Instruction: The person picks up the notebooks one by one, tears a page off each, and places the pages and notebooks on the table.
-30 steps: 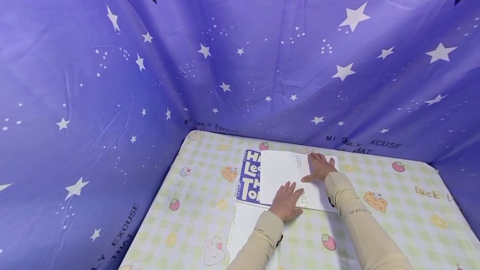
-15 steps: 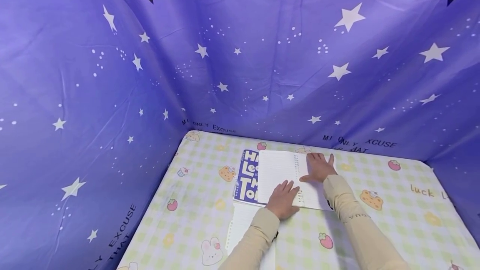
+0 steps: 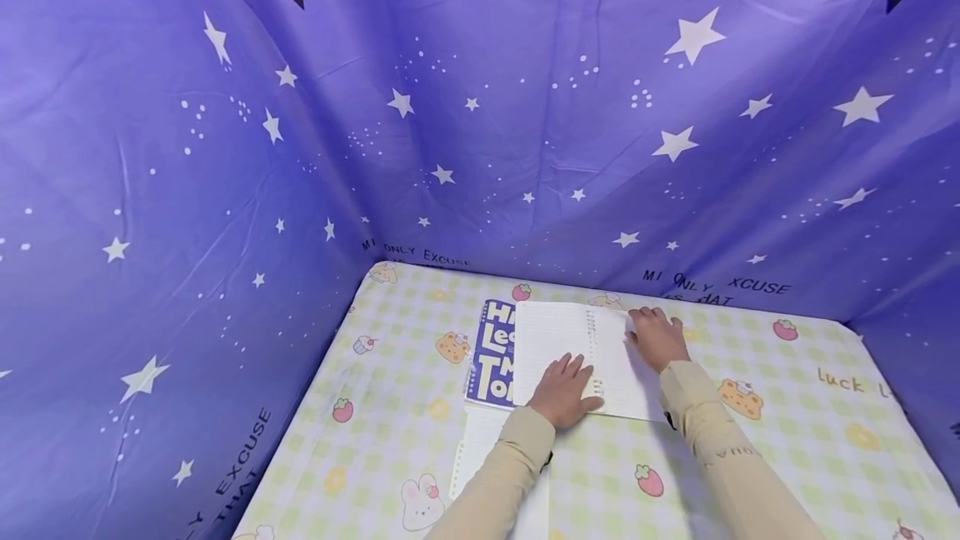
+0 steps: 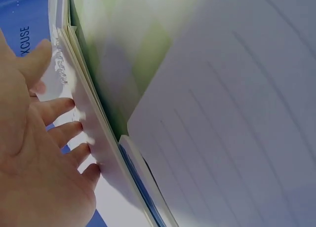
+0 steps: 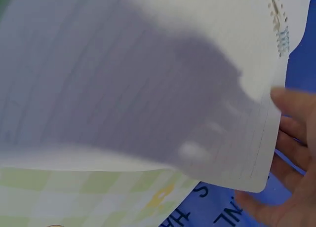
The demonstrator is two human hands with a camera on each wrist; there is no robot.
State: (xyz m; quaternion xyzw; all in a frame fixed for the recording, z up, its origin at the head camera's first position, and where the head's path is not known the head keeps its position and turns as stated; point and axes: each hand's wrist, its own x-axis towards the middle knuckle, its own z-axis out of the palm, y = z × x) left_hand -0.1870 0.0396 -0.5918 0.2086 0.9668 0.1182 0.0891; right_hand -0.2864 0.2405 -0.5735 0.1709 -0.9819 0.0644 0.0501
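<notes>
An open ring-bound notebook with lined white pages point(image 3: 551, 336) lies on the table in the head view, its clear rings point(image 3: 592, 336) running down the middle. My left hand point(image 3: 564, 392) rests over the lower part of the left page, fingers spread toward the rings. In the left wrist view, the fingertips of my left hand point(image 4: 54, 133) meet the page surface. My right hand point(image 3: 660, 338) is at the upper part of the right page, fingers gently bent. In the right wrist view, my right hand point(image 5: 296, 153) is near the page's far edge; firm contact cannot be made out.
Under the notebook's left side shows a purple cover with big white letters point(image 3: 491, 352). A loose hole-punched sheet point(image 3: 480, 448) lies below it, partly beneath the left forearm. The table has a checkered cloth point(image 3: 405, 407). Purple star-patterned curtains point(image 3: 480, 148) stand behind and left.
My right hand has moved right, away from the rings, and its thumb has drawn nearer to the fingers. The left hand stays on the left page, slightly shifted. The head view has turned slightly.
</notes>
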